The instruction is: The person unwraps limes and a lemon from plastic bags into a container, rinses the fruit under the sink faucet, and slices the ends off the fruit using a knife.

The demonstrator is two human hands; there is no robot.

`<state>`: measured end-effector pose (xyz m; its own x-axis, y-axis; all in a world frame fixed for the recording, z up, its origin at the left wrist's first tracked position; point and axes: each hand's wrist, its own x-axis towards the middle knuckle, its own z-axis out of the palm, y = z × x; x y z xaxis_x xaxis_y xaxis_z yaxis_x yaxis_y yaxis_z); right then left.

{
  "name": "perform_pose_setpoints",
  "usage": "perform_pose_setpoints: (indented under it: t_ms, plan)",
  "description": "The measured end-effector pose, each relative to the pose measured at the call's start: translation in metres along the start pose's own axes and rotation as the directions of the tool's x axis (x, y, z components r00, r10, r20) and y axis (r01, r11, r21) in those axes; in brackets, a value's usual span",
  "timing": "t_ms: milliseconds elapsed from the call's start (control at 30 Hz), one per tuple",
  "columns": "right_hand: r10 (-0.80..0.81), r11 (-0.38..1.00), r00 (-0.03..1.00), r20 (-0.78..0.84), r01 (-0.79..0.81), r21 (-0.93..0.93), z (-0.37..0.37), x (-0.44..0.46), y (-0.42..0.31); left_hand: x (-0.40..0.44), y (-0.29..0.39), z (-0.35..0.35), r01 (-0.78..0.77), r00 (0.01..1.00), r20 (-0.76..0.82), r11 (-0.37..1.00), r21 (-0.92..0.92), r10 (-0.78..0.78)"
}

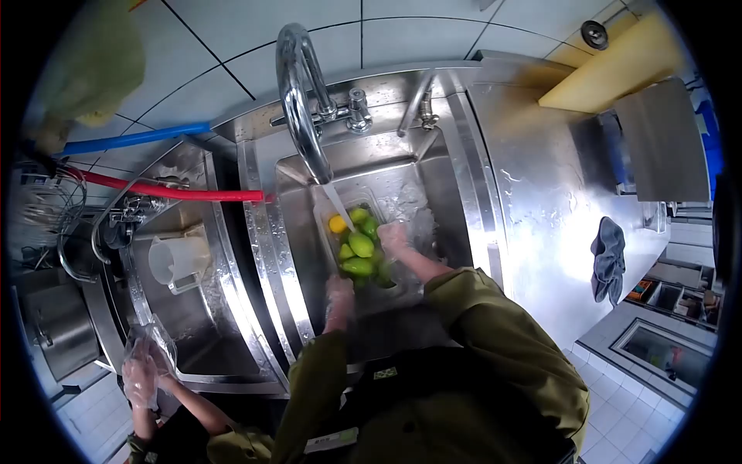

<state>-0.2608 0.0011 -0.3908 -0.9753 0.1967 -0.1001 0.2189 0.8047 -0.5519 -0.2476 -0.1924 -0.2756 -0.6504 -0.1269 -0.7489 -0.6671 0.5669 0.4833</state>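
Observation:
Several green fruits (360, 245), smooth and lime-like, and one yellow-orange fruit (337, 224) lie in a clear plastic container (325, 207) in the steel sink (452, 170). Water (340, 205) pours onto them from the curved faucet (292, 93). My left hand (338, 298), in a clear glove, is curled at the container's near left edge. At its right side, my right hand (393, 237), gloved too, touches or nearly touches the green fruits; its fingertips are hard to make out. Crumpled clear plastic or foamy water (410, 205) lies right of the container.
Left is a second sink (224, 340) holding a white pitcher (179, 259). Another person's gloved hands (145, 371) hold a clear plastic bag beside it. A red hose (193, 191) reaches toward my sink. On the right counter (533, 201) lies a dark cloth (608, 259).

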Motion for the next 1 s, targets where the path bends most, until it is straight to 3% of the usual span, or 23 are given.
perform_pose_setpoints:
  t_ms: [100, 167, 233, 267, 333, 367, 433, 467, 567, 600, 700, 733, 833, 933, 1000]
  plan:
    - [0.170, 0.972, 0.982, 0.081, -0.181, 0.152, -0.025, -0.003, -0.026, 0.038, -0.066, 0.032, 0.031, 0.999, 0.026, 0.988, -0.149, -0.027]
    - [0.162, 0.985, 0.987, -0.021, -0.160, 0.061, -0.035, -0.002, -0.039, 0.082, -0.111, 0.054, 0.133, 0.988, 0.107, 0.965, -0.227, -0.111]
    - [-0.038, 0.964, 0.970, -0.240, -0.027, -0.264, -0.035, -0.012, -0.057, 0.069, -0.100, 0.058, -0.050, 0.996, -0.069, 0.993, 0.104, 0.057]
    - [-0.180, 0.949, 0.978, -0.105, 0.145, -0.281, -0.037, -0.013, -0.064, 0.065, -0.095, 0.060, -0.113, 0.979, -0.134, 0.953, 0.280, 0.155]
    - [-0.445, 0.843, 0.878, 0.175, 0.477, -0.249, -0.043, -0.016, -0.065, 0.068, -0.099, 0.065, -0.022, 0.985, -0.152, 0.940, 0.340, 0.077]
    - [-0.448, 0.844, 0.874, 0.191, 0.483, -0.232, -0.034, -0.011, -0.056, 0.072, -0.102, 0.067, 0.024, 0.986, -0.162, 0.930, 0.366, 0.038]
    - [-0.447, 0.851, 0.868, 0.216, 0.487, -0.196, -0.003, 0.005, -0.036, 0.082, -0.111, 0.065, 0.065, 0.986, -0.164, 0.945, 0.320, -0.012]
    - [-0.363, 0.842, 0.857, 0.365, 0.470, -0.266, -0.012, 0.016, -0.042, 0.081, -0.114, 0.066, 0.088, 0.986, -0.161, 0.952, 0.292, -0.042]
    - [0.030, 0.991, 0.920, 0.391, 0.024, -0.134, -0.015, 0.006, -0.075, 0.034, -0.058, 0.044, -0.048, 0.982, -0.190, 0.985, -0.163, 0.016]
    - [0.116, 0.975, 0.914, 0.389, -0.031, -0.218, -0.009, -0.020, -0.084, 0.026, -0.042, 0.038, -0.037, 0.986, -0.166, 0.991, -0.130, 0.016]
    - [-0.221, 0.935, 0.909, 0.353, 0.301, -0.189, -0.023, -0.074, -0.087, 0.038, -0.040, 0.040, 0.032, 0.994, -0.098, 0.978, -0.206, -0.053]
    - [-0.293, 0.890, 0.878, 0.378, 0.395, -0.228, -0.039, -0.072, -0.087, 0.031, -0.032, 0.034, 0.094, 0.994, -0.049, 0.985, -0.142, -0.101]
    - [-0.311, 0.862, 0.913, 0.263, 0.388, -0.327, -0.022, -0.035, -0.077, 0.006, -0.006, 0.016, 0.093, 0.995, -0.029, 0.983, -0.159, -0.099]
    - [0.081, 0.850, 0.818, 0.569, 0.242, -0.469, -0.042, 0.029, -0.092, 0.017, -0.046, 0.038, -0.212, 0.918, -0.341, 0.977, 0.009, 0.203]
    - [-0.208, 0.750, 0.888, 0.410, 0.414, -0.516, -0.032, 0.043, -0.073, 0.006, -0.040, 0.027, -0.335, 0.896, -0.246, 0.926, 0.173, 0.369]
